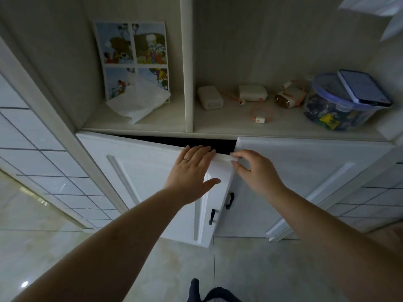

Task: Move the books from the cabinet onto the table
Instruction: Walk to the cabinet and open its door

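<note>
Item: white panelled left cabinet door (152,182), ajar, its top corner swung out from the frame with a dark gap behind it. Our left hand (192,173) lies flat on the door's upper edge, fingers straight and reaching over the top, thumb spread on the face; it curls round nothing. Our right hand (255,173) has its fingertips (234,162) at the door's free corner, loosely bent; whether they pinch the edge or only touch it, we cannot tell.

Item: white right cabinet door (305,184), shut, just beside the open one. Black bar handles (229,200) on both doors, untouched.

Item: books. None visible; we judge they sit in the dark lower compartment, which is hidden. The table is out of view.

Item: open shelf (261,125) above, holding a picture sheet (133,59), crumpled white paper (139,103), white chargers with orange cable (253,92), and a clear lidded tub (335,105) with a phone (364,88) on top.

Risks, as we judge them: fingers over the top edge could get nipped if the door swings back; a flat palm may slip off the smooth panel; pulling the corner rather than the handle may strain the hinge.
</note>
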A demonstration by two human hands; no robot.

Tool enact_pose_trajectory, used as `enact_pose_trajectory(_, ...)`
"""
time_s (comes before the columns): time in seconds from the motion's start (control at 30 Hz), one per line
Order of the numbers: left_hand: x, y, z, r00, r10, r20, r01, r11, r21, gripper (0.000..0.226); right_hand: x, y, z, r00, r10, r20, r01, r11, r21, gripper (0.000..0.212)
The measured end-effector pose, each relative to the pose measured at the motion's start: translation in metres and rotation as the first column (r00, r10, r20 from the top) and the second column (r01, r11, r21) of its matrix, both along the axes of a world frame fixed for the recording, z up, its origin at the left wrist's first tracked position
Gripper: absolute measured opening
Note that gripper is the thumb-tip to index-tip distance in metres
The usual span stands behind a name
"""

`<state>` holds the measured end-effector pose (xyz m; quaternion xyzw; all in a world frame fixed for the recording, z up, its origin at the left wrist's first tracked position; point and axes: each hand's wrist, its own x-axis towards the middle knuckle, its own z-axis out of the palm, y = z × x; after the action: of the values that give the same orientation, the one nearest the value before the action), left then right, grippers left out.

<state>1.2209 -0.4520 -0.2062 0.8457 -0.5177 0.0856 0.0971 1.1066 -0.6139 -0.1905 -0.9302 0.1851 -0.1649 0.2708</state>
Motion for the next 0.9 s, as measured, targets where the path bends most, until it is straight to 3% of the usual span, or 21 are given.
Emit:
enact_pose_trajectory(0.07,-0.010,0.016,0.000,0.999,-0.032,-0.019,0.031,0.998,-0.059,0.074,-0.007,0.013,0.005,0.999,-0.036,-0.038,0.045,0.966,0.254,0.008)
enact_pose_trajectory(0.23,-0.031,0.064,-0.004,0.991,-0.122,-0.054,0.113,0.983,-0.145,0.060,-0.027,0.053,0.008,0.989,0.045,-0.144,0.063,0.744,0.665,0.008)
enact_pose_trajectory(0.43,-0.052,0.127,-0.001,0.976,-0.182,-0.116,0.157,0.968,-0.193,0.052,-0.053,0.118,0.015,0.949,0.192,-0.249,0.084,0.610,0.788,0.015)
enact_pose_trajectory(0.73,-0.085,0.222,0.002,0.928,-0.061,-0.368,-0.028,0.972,-0.233,0.061,-0.069,0.222,0.009,0.932,0.263,-0.250,0.123,0.420,0.899,0.048)
enact_pose_trajectory(0.83,-0.089,0.255,0.005,0.776,0.049,-0.629,-0.233,0.948,-0.214,0.059,-0.060,0.255,0.004,0.908,0.346,-0.236,0.116,0.332,0.936,0.067)
enact_pose_trajectory(0.9,-0.089,0.274,0.009,0.631,0.092,-0.770,-0.343,0.924,-0.171,0.082,-0.051,0.273,-0.002,0.905,0.361,-0.226,0.133,0.266,0.955,0.087)
